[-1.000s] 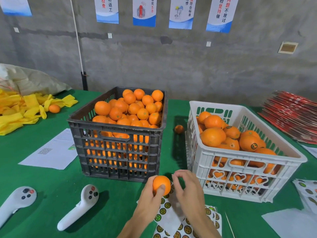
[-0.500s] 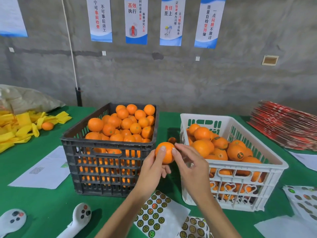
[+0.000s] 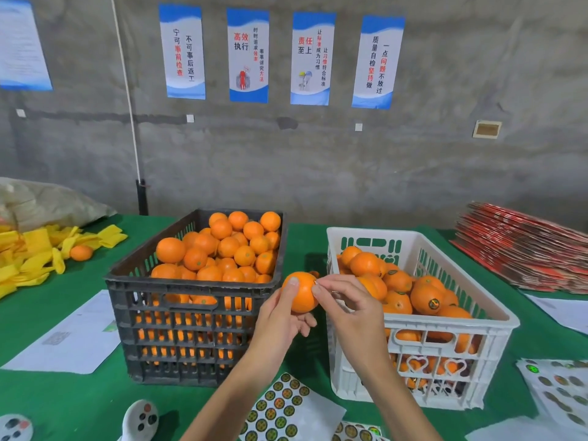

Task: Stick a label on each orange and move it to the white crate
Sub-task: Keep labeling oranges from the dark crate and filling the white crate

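Orange fruit, one piece: the held orange (image 3: pixel 301 292) sits in the left hand (image 3: pixel 280 326), thumb up its front and fingers curled under, raised over the gap between the black crate (image 3: pixel 165 329) and the white crate (image 3: pixel 445 354). Right hand (image 3: pixel 353 310) is against the orange's right side, thumb and forefinger pinched together at the peel; can't tell if a label is between them. Black crate is heaped with unlabelled-looking oranges (image 3: pixel 222 246). White crate holds labelled oranges (image 3: pixel 426 299), about half full. Sticker sheet (image 3: pixel 280 409) lies flat on the green table (image 3: pixel 63 405) below the forearms, a second sheet (image 3: pixel 560 389) at far right. Two white controllers (image 3: pixel 140 420) at bottom left edge.
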`<action>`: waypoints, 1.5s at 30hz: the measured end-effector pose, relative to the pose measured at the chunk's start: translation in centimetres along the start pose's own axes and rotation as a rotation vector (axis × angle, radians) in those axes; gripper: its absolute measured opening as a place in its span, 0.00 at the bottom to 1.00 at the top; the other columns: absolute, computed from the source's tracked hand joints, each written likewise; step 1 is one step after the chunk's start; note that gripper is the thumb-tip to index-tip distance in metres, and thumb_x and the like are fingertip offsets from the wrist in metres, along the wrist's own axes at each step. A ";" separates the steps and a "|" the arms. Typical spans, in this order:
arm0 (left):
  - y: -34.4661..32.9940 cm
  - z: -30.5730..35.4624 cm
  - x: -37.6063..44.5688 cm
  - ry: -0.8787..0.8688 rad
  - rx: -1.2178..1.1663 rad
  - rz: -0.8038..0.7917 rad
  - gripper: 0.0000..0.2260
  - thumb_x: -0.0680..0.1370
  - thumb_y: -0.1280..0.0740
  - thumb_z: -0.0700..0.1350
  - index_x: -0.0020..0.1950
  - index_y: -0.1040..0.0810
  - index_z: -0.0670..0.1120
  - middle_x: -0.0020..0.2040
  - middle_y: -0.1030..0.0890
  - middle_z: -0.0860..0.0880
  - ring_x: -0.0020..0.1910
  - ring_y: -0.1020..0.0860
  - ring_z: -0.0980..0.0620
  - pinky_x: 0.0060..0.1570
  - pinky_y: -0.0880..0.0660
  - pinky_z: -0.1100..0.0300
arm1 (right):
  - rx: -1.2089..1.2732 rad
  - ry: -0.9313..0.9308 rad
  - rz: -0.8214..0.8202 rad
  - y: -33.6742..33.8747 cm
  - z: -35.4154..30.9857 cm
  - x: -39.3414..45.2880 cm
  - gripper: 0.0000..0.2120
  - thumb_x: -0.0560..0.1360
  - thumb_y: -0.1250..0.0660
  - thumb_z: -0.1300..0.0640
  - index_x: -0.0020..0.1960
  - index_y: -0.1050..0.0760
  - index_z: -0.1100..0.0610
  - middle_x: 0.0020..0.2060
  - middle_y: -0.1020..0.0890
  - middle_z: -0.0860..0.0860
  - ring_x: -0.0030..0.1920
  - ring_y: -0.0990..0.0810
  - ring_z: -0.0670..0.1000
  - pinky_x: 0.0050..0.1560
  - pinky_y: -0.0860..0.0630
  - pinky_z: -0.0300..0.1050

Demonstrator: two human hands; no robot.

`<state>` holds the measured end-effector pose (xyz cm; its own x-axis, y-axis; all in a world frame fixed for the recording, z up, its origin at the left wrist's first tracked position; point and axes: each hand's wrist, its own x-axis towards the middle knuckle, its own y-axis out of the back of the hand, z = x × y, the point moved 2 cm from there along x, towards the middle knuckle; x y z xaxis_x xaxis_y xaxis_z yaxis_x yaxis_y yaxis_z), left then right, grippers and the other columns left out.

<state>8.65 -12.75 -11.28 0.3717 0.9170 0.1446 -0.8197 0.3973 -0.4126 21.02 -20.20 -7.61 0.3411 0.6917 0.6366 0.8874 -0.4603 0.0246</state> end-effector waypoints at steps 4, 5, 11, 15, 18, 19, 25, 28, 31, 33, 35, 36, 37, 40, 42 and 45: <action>-1.4 0.7 0.2 0.071 -0.095 -0.001 0.25 0.78 0.31 0.58 0.67 0.22 0.41 0.54 0.15 0.40 0.51 0.15 0.44 0.57 0.19 0.45 | -0.491 0.221 -0.141 0.1 0.2 -0.1 0.23 0.76 0.25 0.49 0.69 0.22 0.52 0.66 0.23 0.42 0.67 0.24 0.44 0.64 0.24 0.39; -1.6 0.9 0.4 0.096 -0.065 0.003 0.23 0.80 0.32 0.57 0.67 0.23 0.42 0.57 0.15 0.40 0.55 0.14 0.43 0.62 0.20 0.42 | -0.632 0.278 -0.151 0.0 0.3 -0.1 0.26 0.76 0.26 0.47 0.72 0.25 0.53 0.69 0.24 0.44 0.67 0.24 0.44 0.63 0.23 0.39; -3.7 3.3 2.1 0.132 0.285 -0.147 0.18 0.84 0.36 0.56 0.65 0.22 0.44 0.56 0.13 0.44 0.55 0.14 0.47 0.59 0.18 0.47 | -0.921 0.291 0.005 0.9 0.8 2.6 0.32 0.77 0.30 0.40 0.73 0.27 0.59 0.69 0.22 0.55 0.53 0.14 0.54 0.43 0.15 0.50; -1.4 6.7 4.1 -0.193 0.602 0.032 0.18 0.84 0.36 0.54 0.70 0.25 0.46 0.55 0.17 0.50 0.43 0.14 0.53 0.41 0.17 0.59 | -0.949 0.172 0.058 3.8 2.1 5.2 0.31 0.81 0.33 0.46 0.78 0.35 0.58 0.76 0.30 0.55 0.52 0.16 0.55 0.48 0.16 0.52; 2.7 9.4 6.5 -0.398 1.089 0.253 0.13 0.84 0.35 0.53 0.65 0.22 0.49 0.57 0.16 0.50 0.49 0.17 0.52 0.43 0.23 0.56 | -1.029 0.036 0.113 6.1 3.2 6.7 0.29 0.84 0.38 0.50 0.81 0.43 0.56 0.81 0.40 0.51 0.54 0.17 0.56 0.47 0.18 0.48; 4.3 9.8 7.6 -0.331 1.266 0.273 0.13 0.83 0.34 0.53 0.65 0.22 0.50 0.60 0.16 0.49 0.55 0.18 0.49 0.47 0.22 0.54 | -1.055 -0.011 0.128 6.6 3.5 7.1 0.28 0.84 0.38 0.52 0.81 0.43 0.56 0.81 0.42 0.51 0.57 0.18 0.57 0.47 0.19 0.49; 10.3 9.8 11.9 0.403 1.509 0.069 0.21 0.75 0.23 0.57 0.53 0.20 0.41 0.52 0.21 0.40 0.54 0.21 0.42 0.56 0.25 0.50 | -1.058 -0.020 0.145 6.1 4.6 7.8 0.20 0.83 0.37 0.57 0.74 0.29 0.56 0.78 0.33 0.51 0.62 0.19 0.57 0.48 0.18 0.51; 10.5 9.3 13.0 0.568 1.664 -0.077 0.27 0.78 0.27 0.57 0.69 0.21 0.39 0.59 0.21 0.37 0.61 0.21 0.40 0.60 0.25 0.51 | -1.013 0.086 0.115 4.2 4.6 7.6 0.18 0.82 0.36 0.56 0.71 0.25 0.56 0.73 0.27 0.52 0.63 0.20 0.55 0.46 0.16 0.51; 10.8 8.6 13.4 0.798 1.746 -0.162 0.26 0.82 0.32 0.53 0.76 0.28 0.41 0.74 0.27 0.42 0.66 0.22 0.40 0.63 0.24 0.48 | -0.977 0.206 0.091 2.5 4.6 7.1 0.15 0.81 0.34 0.58 0.67 0.21 0.57 0.69 0.22 0.51 0.63 0.19 0.53 0.47 0.17 0.49; 10.4 8.8 12.9 0.904 1.758 -0.174 0.32 0.81 0.30 0.55 0.80 0.33 0.41 0.77 0.30 0.43 0.68 0.23 0.42 0.59 0.24 0.50 | -0.954 0.243 0.082 1.6 4.5 6.7 0.14 0.80 0.33 0.59 0.65 0.19 0.57 0.67 0.20 0.50 0.62 0.19 0.52 0.47 0.17 0.47; 10.2 9.4 12.8 0.763 1.779 -0.008 0.33 0.81 0.30 0.53 0.82 0.37 0.42 0.79 0.34 0.43 0.76 0.31 0.43 0.69 0.30 0.50 | -0.930 0.256 0.065 1.0 4.4 6.4 0.13 0.80 0.32 0.60 0.63 0.18 0.57 0.65 0.19 0.50 0.60 0.18 0.51 0.46 0.17 0.46; 10.4 9.7 12.9 0.653 1.771 0.110 0.29 0.83 0.32 0.50 0.81 0.36 0.40 0.79 0.33 0.42 0.77 0.32 0.43 0.71 0.31 0.50 | -0.915 0.263 0.058 0.7 4.4 6.2 0.13 0.80 0.32 0.60 0.63 0.18 0.57 0.65 0.19 0.50 0.58 0.17 0.51 0.45 0.17 0.46; 10.6 9.9 13.3 0.565 1.752 0.183 0.24 0.85 0.34 0.47 0.79 0.33 0.39 0.77 0.30 0.41 0.75 0.30 0.42 0.71 0.31 0.50 | -0.899 0.271 0.054 0.5 4.3 6.1 0.12 0.80 0.32 0.60 0.62 0.17 0.57 0.64 0.18 0.50 0.58 0.17 0.51 0.45 0.17 0.46; 10.9 9.9 14.3 0.457 1.729 0.231 0.20 0.86 0.36 0.43 0.75 0.29 0.35 0.74 0.26 0.38 0.73 0.27 0.39 0.71 0.29 0.48 | -0.843 0.306 0.062 0.2 4.0 5.4 0.11 0.79 0.31 0.62 0.61 0.17 0.58 0.63 0.17 0.50 0.58 0.17 0.51 0.49 0.17 0.47; 10.3 9.9 12.8 0.588 1.656 0.199 0.25 0.84 0.33 0.49 0.77 0.32 0.38 0.77 0.30 0.41 0.75 0.29 0.41 0.72 0.30 0.50 | -0.800 0.324 0.071 0.3 4.0 4.8 0.11 0.79 0.31 0.63 0.60 0.17 0.59 0.61 0.17 0.50 0.58 0.17 0.51 0.52 0.17 0.48; 10.8 9.4 12.1 0.639 1.525 0.263 0.29 0.85 0.35 0.50 0.82 0.39 0.41 0.81 0.37 0.42 0.78 0.33 0.43 0.75 0.34 0.51 | -0.760 0.368 0.066 0.7 4.1 3.7 0.10 0.78 0.31 0.64 0.59 0.17 0.59 0.58 0.16 0.50 0.56 0.17 0.50 0.54 0.17 0.47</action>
<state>0.16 3.00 -5.53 -0.0436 0.9515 -0.3045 -0.3860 0.2651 0.8836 24.16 -15.69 -8.41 0.1449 0.4858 0.8620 0.3745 -0.8333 0.4067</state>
